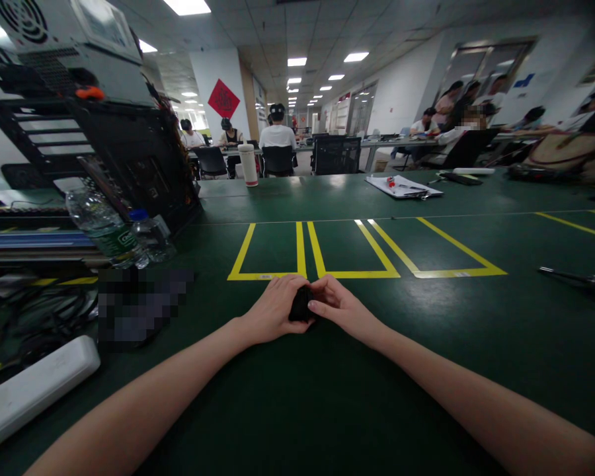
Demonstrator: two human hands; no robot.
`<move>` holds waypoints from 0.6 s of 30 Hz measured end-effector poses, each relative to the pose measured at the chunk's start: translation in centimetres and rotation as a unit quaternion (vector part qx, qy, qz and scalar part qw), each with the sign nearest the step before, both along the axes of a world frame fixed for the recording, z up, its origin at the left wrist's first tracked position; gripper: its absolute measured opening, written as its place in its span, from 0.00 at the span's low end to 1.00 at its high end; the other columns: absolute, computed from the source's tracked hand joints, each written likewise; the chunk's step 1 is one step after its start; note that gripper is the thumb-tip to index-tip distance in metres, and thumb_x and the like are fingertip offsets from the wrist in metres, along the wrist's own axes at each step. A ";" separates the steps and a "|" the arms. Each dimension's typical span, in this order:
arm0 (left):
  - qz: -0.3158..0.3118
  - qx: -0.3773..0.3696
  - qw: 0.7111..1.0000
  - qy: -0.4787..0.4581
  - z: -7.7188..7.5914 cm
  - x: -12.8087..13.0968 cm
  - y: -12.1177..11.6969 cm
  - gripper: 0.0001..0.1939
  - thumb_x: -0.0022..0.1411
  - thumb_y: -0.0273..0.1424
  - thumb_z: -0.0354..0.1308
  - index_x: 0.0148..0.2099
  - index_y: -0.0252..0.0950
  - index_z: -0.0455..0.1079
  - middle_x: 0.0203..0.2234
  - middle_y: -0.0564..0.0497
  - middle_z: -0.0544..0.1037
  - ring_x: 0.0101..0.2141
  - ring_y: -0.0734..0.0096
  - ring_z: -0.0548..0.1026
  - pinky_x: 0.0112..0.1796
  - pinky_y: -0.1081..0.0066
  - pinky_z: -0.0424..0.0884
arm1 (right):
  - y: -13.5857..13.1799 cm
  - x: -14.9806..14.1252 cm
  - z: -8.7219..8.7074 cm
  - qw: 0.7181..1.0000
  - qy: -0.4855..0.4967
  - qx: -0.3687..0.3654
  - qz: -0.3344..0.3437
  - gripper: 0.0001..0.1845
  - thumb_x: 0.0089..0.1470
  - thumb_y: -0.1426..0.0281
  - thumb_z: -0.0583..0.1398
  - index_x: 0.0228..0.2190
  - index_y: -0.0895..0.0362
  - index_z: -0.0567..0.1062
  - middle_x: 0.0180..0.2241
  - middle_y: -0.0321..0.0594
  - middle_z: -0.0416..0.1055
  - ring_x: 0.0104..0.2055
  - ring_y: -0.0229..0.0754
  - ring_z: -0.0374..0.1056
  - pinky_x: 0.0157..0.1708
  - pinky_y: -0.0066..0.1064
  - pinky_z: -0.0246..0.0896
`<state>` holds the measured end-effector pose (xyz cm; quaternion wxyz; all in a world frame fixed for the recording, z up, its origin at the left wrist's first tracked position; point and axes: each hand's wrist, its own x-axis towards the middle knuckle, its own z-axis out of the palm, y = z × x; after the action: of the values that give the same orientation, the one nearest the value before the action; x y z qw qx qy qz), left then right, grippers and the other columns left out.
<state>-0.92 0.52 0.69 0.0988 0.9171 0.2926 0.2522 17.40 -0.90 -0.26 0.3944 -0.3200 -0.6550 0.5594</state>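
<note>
Both my hands meet over the green table, round a small black object whose kind I cannot make out. My left hand wraps it from the left, with the thumb along its near side. From the right, my right hand presses its thumb and bent fingers against it. Much of the object is hidden by the fingers. Just beyond the hands, yellow tape outlines mark the green table.
Left: a white power strip, cables, a large plastic bottle, a small blue-capped bottle and an opened computer case. Farther back stand a white cup and a clipboard. A dark pen-like tool lies right. People sit beyond.
</note>
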 end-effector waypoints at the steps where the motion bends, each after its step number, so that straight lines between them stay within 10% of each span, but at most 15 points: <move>1: 0.001 -0.001 1.000 0.000 0.0 0.0 0.0 0.31 0.48 0.32 0.60 0.52 0.37 0.50 0.45 0.45 0.63 0.46 0.60 0.62 0.47 0.59 0.59 | 0.0 0.0 0.1 1.000 -0.010 -0.001 -0.007 0.12 0.49 0.69 0.58 0.37 0.55 0.63 0.39 0.38 0.64 0.44 0.41 0.63 0.45 0.39 0.59; 18: 0.000 -0.006 1.000 0.004 0.1 0.0 -0.1 0.30 0.49 0.33 0.59 0.51 0.37 0.50 0.45 0.45 0.63 0.46 0.60 0.62 0.47 0.59 0.58 | -0.2 0.1 0.2 1.000 -0.003 0.004 -0.001 0.11 0.48 0.69 0.58 0.36 0.54 0.64 0.39 0.37 0.64 0.44 0.41 0.64 0.44 0.39 0.62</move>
<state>-0.93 0.43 0.82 0.1035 0.9172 0.2951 0.2469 17.49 -1.07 -0.06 0.3939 -0.3212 -0.6580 0.5556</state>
